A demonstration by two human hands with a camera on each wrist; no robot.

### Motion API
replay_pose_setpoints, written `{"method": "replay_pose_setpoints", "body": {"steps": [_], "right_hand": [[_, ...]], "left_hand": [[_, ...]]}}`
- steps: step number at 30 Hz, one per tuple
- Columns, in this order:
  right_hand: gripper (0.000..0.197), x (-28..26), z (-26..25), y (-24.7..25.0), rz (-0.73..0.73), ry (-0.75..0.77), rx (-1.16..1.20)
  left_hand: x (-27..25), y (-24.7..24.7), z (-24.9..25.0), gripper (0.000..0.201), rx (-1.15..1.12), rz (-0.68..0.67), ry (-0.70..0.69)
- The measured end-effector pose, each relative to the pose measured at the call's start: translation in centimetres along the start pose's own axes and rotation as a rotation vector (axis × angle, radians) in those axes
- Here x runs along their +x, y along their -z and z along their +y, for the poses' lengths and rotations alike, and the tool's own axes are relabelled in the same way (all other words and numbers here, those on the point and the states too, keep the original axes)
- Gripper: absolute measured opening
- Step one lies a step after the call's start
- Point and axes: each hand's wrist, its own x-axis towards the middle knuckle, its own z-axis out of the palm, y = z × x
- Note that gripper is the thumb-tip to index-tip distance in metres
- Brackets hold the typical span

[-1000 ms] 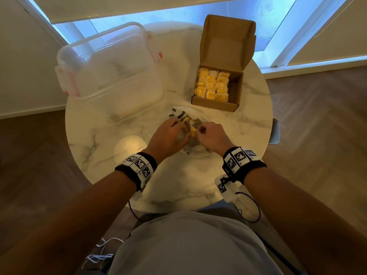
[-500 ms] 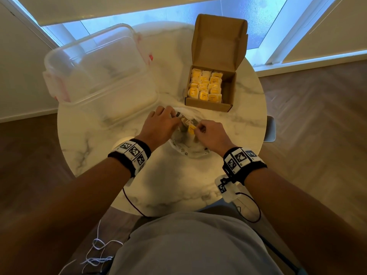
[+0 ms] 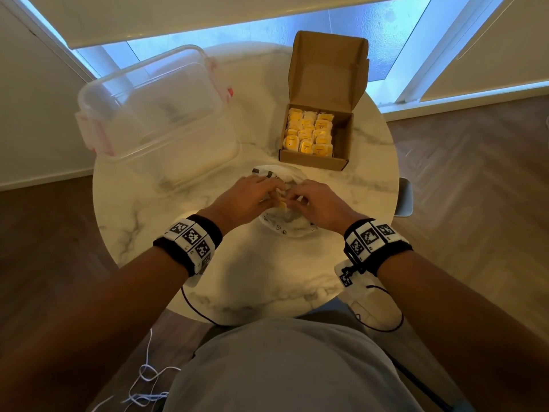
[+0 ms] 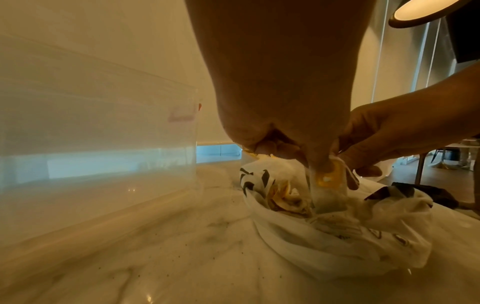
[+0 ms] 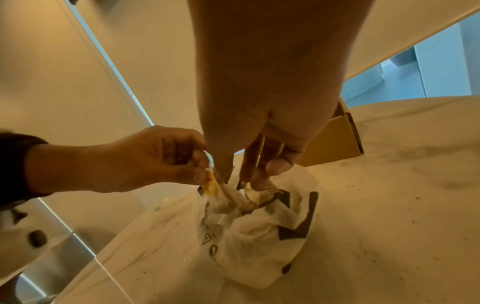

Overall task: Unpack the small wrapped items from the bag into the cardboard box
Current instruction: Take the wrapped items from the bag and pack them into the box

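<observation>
White marbled stone forms the round table (image 3: 142, 209), and on it, directly beneath both hands, lies the crumpled white plastic bag with black print (image 3: 292, 230), its mouth open upward. The left hand (image 3: 242, 200) and the right hand (image 3: 319, 205) meet fingertip to fingertip over that opening, both pinching the same small yellow item in a clear wrapper (image 4: 327, 181), which hangs just above the bag's mouth with its lower edge still among the folds. In the left wrist view the left thumb presses on the wrapper's top while the right hand's fingers (image 4: 363, 174) curl round its far side; the right wrist view shows the right hand's other fingers (image 5: 262, 174) reaching down toward the bag. More wrapped pieces sit inside the bag (image 4: 288, 197). Beyond the right hand stands the open brown cardboard box (image 3: 313, 160), lid raised, with rows of wrapped yellow items (image 3: 309, 135) filling its left part. Beyond the left hand rests a large clear plastic storage container with pink latches (image 3: 154, 114).
</observation>
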Motion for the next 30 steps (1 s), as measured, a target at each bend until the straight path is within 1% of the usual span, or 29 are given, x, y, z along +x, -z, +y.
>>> {"method": "replay_pose_setpoints", "body": {"steps": [4, 6, 10, 12, 14, 16, 18, 24, 28, 30], "right_hand": [[0.012, -0.2, -0.7, 0.2, -0.025, -0.01, 0.01], [0.012, -0.3, -1.0, 0.3, -0.021, -0.028, 0.01], [0.021, -0.5, -1.3, 0.4, -0.011, -0.059, 0.007], [0.021, -0.6, -1.4, 0.3, 0.018, -0.047, 0.0], [0.015, -0.7, -1.4, 0.3, 0.065, -0.029, 0.011], [0.01, -0.7, -1.3, 0.6, 0.113, -0.043, 0.039], [0.012, -0.6, -1.0, 1.1, 0.159, -0.074, 0.037], [0.015, -0.3, 1.3, 5.0, 0.227, -0.143, -0.025], [0.019, 1.1, 4.1, 8.4, 0.301, -0.185, -0.095], [0.021, 2.4, 5.5, 9.9, 0.347, -0.201, -0.132]], "left_hand": [[-0.2, -0.2, -0.3, 0.021, -0.032, 0.022, 0.01], [-0.3, -0.2, -0.1, 0.02, -0.046, 0.051, 0.023], [-0.2, 0.3, 0.7, 0.02, -0.076, 0.093, 0.07], [0.1, 0.5, 1.1, 0.023, -0.071, 0.094, 0.083], [0.5, 0.7, 1.4, 0.026, -0.059, 0.092, 0.078], [1.2, 0.9, 1.8, 0.027, -0.054, 0.093, 0.081], [2.1, 1.3, 2.2, 0.027, -0.069, 0.118, 0.088], [6.0, 2.2, 3.1, 0.02, -0.128, 0.199, 0.118], [8.9, 1.4, 2.7, 0.018, -0.127, 0.199, 0.107], [10.4, 0.6, 2.3, 0.018, -0.096, 0.173, 0.117]]}}
